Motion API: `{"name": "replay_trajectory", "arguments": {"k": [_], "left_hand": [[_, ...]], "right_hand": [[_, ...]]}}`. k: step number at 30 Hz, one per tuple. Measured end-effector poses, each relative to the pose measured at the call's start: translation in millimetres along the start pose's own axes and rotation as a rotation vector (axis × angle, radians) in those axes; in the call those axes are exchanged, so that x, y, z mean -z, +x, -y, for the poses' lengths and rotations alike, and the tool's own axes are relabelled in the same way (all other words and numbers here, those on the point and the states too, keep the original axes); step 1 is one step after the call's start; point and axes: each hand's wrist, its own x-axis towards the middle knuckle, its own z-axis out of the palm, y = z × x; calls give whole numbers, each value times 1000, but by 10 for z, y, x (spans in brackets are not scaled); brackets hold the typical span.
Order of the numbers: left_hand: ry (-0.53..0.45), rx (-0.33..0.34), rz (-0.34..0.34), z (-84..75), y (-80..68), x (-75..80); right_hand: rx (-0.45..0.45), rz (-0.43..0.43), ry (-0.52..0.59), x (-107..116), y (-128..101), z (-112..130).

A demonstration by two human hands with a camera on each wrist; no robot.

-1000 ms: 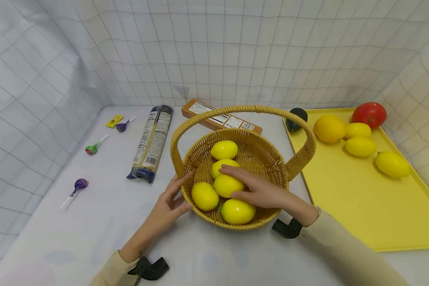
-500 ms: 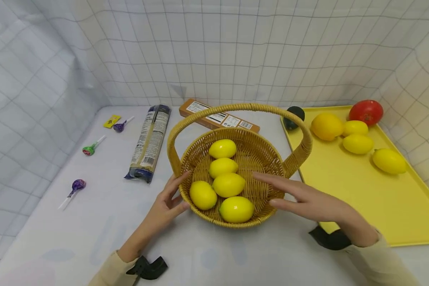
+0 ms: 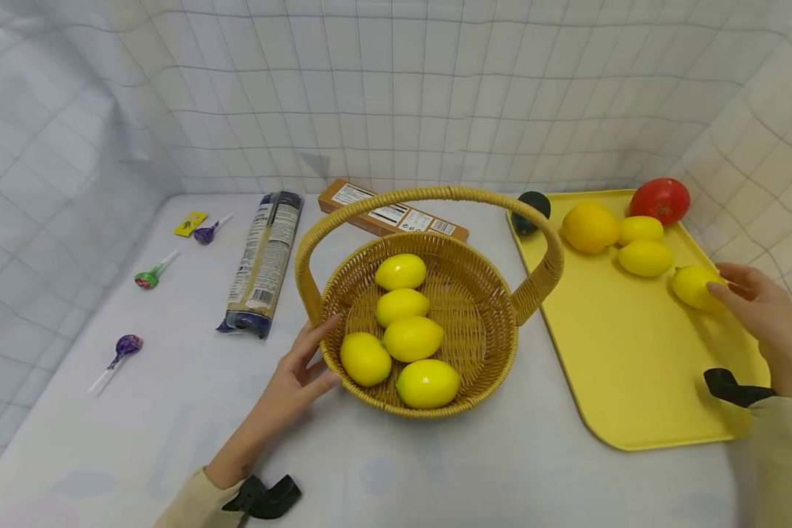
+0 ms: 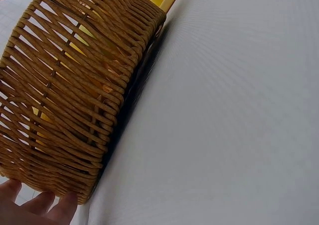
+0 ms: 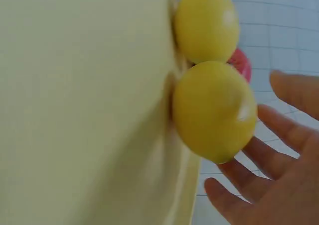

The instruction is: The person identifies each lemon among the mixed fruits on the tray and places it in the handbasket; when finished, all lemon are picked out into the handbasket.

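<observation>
A wicker basket (image 3: 462,315) with a tall arched handle stands mid-table, holding several yellow lemons (image 3: 414,339). At its left side is my left hand (image 3: 297,381); in the left wrist view its fingertips (image 4: 64,207) touch the woven outer wall. Over at the yellow tray (image 3: 620,367), my right hand (image 3: 759,308) reaches round a lemon (image 3: 694,287) lying near the tray's right edge. The right wrist view shows that lemon (image 5: 214,110) with spread fingers close along one side and the thumb apart from it.
Farther back on the tray lie two lemons (image 3: 645,258), a larger orange-yellow fruit (image 3: 590,227), a red fruit (image 3: 660,202) and a dark green fruit (image 3: 532,211). Behind the basket is a brown box (image 3: 396,213). Leftward are a long packet (image 3: 264,260), lollipops (image 3: 148,279) and a yellow sachet (image 3: 190,224).
My right hand has left the lemons in the basket and moved right to the lemon on the tray. My left hand stays at the basket's side. The head view has shifted slightly.
</observation>
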Motion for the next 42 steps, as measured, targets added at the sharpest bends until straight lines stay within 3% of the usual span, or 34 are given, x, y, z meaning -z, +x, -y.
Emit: {"name": "replay_trajectory", "arguments": {"k": [3, 7, 9, 13, 16, 21, 26, 29, 31, 39, 42], "left_hand": [[2, -9, 0, 10, 8, -6], [24, -8, -7, 19, 4, -6], [34, -8, -10, 19, -2, -1], [40, -4, -14, 11, -3, 3], [43, 2, -14, 10, 2, 0], [39, 5, -11, 9, -4, -2], [33, -2, -14, 9, -9, -7], [34, -5, -6, 6, -3, -2], [38, -5, -4, 3, 0, 8], [27, -16, -8, 2, 3, 23], [20, -14, 0, -3, -4, 18]], "right_hand": [[37, 106, -149, -51, 52, -50], [107, 164, -163, -148, -42, -8], [133, 207, -54, -197, -143, -14], [220, 362, 321, -321, -353, -11], [273, 515, 569, -423, -530, 185], [403, 631, 708, -664, -797, 674], [362, 617, 808, -1162, -1097, 1316], [318, 600, 704, -1387, -1214, 1590], [350, 628, 595, -1470, -1220, 1708], [617, 898, 308, -1622, -878, 1936], [686, 923, 186, -1653, -782, 1964]]}}
